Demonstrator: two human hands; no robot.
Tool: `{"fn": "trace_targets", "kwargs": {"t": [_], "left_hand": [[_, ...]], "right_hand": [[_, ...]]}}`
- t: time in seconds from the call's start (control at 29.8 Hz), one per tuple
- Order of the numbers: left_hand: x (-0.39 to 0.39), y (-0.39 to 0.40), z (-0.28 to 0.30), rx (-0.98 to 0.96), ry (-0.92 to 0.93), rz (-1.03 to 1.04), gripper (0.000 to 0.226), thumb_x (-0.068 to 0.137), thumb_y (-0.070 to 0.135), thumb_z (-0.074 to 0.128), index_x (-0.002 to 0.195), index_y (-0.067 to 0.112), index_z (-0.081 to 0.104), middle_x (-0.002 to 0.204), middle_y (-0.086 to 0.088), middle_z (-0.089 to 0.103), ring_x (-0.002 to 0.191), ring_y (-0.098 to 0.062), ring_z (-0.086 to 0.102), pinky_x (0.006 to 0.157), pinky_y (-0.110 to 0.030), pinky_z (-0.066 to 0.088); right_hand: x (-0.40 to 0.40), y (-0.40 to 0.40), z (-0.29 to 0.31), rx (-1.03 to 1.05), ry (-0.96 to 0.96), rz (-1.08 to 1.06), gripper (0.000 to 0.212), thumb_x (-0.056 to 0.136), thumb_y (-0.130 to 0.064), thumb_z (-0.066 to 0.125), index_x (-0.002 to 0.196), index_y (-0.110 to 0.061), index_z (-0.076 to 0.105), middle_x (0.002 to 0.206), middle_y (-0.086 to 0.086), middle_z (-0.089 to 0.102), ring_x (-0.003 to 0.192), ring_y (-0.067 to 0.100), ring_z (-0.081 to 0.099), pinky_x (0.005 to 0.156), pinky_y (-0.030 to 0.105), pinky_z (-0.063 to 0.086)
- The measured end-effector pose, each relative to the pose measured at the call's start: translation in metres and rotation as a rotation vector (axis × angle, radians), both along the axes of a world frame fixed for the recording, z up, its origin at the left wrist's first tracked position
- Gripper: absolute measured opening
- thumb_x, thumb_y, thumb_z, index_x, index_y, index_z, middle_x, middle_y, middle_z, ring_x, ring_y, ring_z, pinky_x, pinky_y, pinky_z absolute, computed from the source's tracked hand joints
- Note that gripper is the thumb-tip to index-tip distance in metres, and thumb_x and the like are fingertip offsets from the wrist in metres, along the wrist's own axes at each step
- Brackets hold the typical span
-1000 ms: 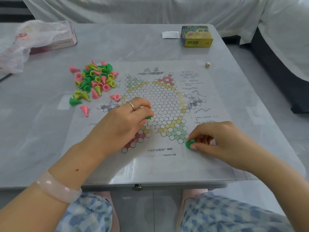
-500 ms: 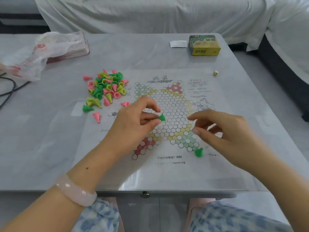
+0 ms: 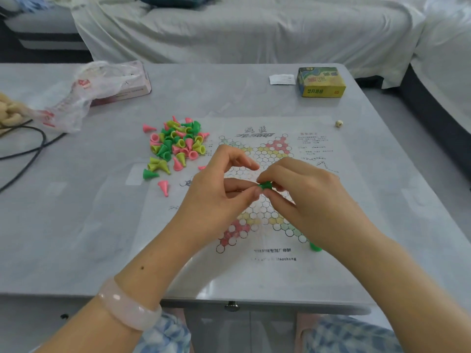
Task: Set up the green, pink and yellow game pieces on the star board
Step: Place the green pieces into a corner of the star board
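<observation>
- Green is the colour in the middle: one small green piece point(image 3: 265, 186) is up in the air above the star board point(image 3: 257, 189), held between my two hands.
- A moment ago my left hand point(image 3: 219, 192) held this piece alone, off to the left. My right hand point(image 3: 305, 197) was open and near it. Now the two hands have come together.
- My left hand pinches the piece with thumb and finger. My right hand pinches it too, from the other side. I think I am passing it from left to right.
- One more green piece point(image 3: 315, 246) stands at the near right tip of the star, partly hidden by my right wrist. My right hand put it there a second ago and let go. It has not moved since.
- So only one piece is set so far, as far as I can see. The job has just begun.
- All the other pieces lie in the pile of pieces point(image 3: 175, 146), off the board on the left side of the table point(image 3: 76, 225). Pink, yellow and green are all mixed up.
- Next I think my right hand takes the piece and sets it on a green circle beside the first one.
- It is tiny and could slip during the pass, so I should hold it well.
</observation>
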State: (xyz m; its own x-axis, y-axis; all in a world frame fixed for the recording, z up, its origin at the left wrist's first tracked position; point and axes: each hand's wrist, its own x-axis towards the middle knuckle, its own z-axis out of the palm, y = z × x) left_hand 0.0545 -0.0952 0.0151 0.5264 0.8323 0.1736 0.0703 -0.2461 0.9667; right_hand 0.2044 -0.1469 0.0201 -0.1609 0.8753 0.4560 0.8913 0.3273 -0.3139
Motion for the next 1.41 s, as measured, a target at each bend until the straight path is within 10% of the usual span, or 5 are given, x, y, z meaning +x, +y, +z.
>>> {"fn": "trace_targets", "kwargs": {"t": [0.1, 0.24, 0.6, 1.41], "left_hand": [[-0.008, 0.012, 0.004, 0.057, 0.064, 0.081, 0.019, 0.079, 0.017, 0.065, 0.084, 0.030, 0.051, 0.100, 0.009, 0.062, 0.078, -0.008, 0.068, 0.071, -0.016, 0.052], [-0.037, 0.063, -0.012, 0.475, 0.645, 0.485, 0.011, 0.087, 0.015, 0.056, 0.094, 0.012, 0.065, 0.106, -0.003, 0.060, 0.094, -0.017, 0.054, 0.085, -0.028, 0.042], [-0.047, 0.115, -0.021, 0.296, 1.138, 0.616, 0.046, 0.090, 0.017, 0.043, 0.136, 0.023, 0.042, 0.144, -0.006, 0.038, 0.126, -0.034, 0.031, 0.098, -0.042, 0.029], [-0.044, 0.118, -0.032, 0.359, 0.862, 0.740, 0.020, 0.086, 0.008, 0.057, 0.103, 0.007, 0.067, 0.108, -0.019, 0.064, 0.102, -0.036, 0.055, 0.085, -0.039, 0.041]], "right_hand": [[-0.003, 0.005, 0.000, -0.014, 0.117, -0.052, 0.015, 0.081, -0.018, 0.052, 0.086, -0.012, 0.064, 0.078, -0.001, 0.062, 0.067, 0.020, 0.061, 0.057, 0.039, 0.053], [-0.003, 0.014, 0.001, -0.007, 0.286, -0.109, 0.014, 0.082, -0.014, 0.054, 0.092, -0.013, 0.063, 0.084, -0.004, 0.063, 0.073, 0.013, 0.060, 0.068, 0.037, 0.054], [0.003, 0.008, -0.009, -0.066, 0.245, -0.098, 0.018, 0.083, -0.024, 0.050, 0.094, -0.019, 0.064, 0.085, -0.011, 0.063, 0.074, 0.007, 0.059, 0.066, 0.030, 0.054], [0.028, 0.000, -0.005, -0.071, 0.267, -0.143, 0.021, 0.084, -0.025, 0.049, 0.097, -0.019, 0.064, 0.083, -0.016, 0.058, 0.070, -0.001, 0.056, 0.067, 0.025, 0.054]]}}
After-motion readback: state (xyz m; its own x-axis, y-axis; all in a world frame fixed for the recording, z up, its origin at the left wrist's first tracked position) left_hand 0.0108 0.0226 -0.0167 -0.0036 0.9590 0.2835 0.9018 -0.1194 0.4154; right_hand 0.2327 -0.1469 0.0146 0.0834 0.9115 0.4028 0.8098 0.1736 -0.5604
